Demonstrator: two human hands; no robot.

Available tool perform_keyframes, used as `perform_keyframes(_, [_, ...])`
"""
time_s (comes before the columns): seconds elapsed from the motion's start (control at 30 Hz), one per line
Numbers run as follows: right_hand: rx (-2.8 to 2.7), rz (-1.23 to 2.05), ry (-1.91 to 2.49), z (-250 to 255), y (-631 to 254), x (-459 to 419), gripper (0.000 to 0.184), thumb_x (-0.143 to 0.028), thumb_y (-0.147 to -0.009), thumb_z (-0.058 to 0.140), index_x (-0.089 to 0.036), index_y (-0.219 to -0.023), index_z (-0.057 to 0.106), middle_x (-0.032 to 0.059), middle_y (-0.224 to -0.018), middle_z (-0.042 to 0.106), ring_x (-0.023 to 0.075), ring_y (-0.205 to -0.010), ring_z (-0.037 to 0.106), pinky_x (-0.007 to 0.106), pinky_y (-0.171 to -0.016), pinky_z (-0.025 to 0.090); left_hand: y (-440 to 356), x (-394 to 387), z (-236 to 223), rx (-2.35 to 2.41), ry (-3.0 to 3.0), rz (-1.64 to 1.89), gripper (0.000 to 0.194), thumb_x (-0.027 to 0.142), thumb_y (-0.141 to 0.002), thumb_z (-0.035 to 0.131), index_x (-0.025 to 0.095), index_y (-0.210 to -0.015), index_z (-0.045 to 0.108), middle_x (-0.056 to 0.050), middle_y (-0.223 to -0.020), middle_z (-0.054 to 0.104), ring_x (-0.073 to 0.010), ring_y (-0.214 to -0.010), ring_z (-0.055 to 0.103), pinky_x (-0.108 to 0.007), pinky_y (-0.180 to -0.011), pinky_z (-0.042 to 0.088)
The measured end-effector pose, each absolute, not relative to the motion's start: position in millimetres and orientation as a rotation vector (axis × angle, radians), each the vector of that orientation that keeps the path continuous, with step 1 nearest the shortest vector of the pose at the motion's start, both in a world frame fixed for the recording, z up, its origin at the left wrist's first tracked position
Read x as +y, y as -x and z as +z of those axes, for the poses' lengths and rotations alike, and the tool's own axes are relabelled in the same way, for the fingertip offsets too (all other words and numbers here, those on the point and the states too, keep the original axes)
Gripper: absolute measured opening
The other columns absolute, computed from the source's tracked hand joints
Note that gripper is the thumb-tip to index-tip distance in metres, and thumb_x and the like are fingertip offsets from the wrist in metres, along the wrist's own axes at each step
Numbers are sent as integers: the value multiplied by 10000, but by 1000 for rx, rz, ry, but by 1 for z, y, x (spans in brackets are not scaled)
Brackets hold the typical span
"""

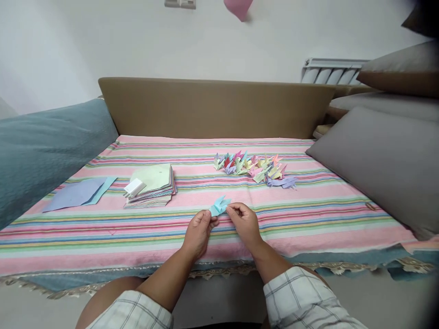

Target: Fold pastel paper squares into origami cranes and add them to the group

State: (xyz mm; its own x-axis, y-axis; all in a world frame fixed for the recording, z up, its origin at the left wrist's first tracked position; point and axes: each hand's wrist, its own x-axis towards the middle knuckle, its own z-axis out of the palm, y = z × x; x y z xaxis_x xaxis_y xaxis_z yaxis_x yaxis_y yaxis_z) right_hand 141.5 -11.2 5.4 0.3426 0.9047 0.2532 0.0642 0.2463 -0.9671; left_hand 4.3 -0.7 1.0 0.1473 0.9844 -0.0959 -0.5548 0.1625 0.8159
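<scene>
A light-blue folded paper crane (219,206) is held between my two hands, above the striped cloth. My left hand (199,230) pinches its left side between thumb and fingers. On the other side, my right hand (244,222) grips its right edge with thumb and forefinger. Beyond them lies a cluster of finished paper cranes (252,168) in several colours. To the left stands a stack of square paper sheets (156,185), pale green on top, with a small white block (134,187) on its left corner.
Loose lilac paper (77,194) overlaps a light-blue sheet (104,189) at the left. The striped cloth (192,151) covers the seat, with a brown backrest (216,107) behind. A blue cushion (51,146) borders the left; grey pillows (384,160) are piled on the right.
</scene>
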Motion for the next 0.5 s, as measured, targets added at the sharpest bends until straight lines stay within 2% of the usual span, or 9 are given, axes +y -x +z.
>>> perform_keyframes(0.23, [-1004,702,1197,6,-154,-5,169,-344,-720,651,-187,-775,678,8,-696,647,136,-638,538,244,-589,429,-1,-2,4,703,-818,1245,347,477,-715,673,141,-666,602,-15,-741,549,-125,-725,549,-272,-708,500])
perform_keyframes(0.5, [-901,636,1177,3,-174,7,224,-391,-709,660,-187,-796,685,9,-731,665,148,-688,563,261,-655,451,3,-1,2,706,-843,1209,341,480,-728,655,149,-679,589,-6,-750,540,-121,-725,541,-277,-721,496])
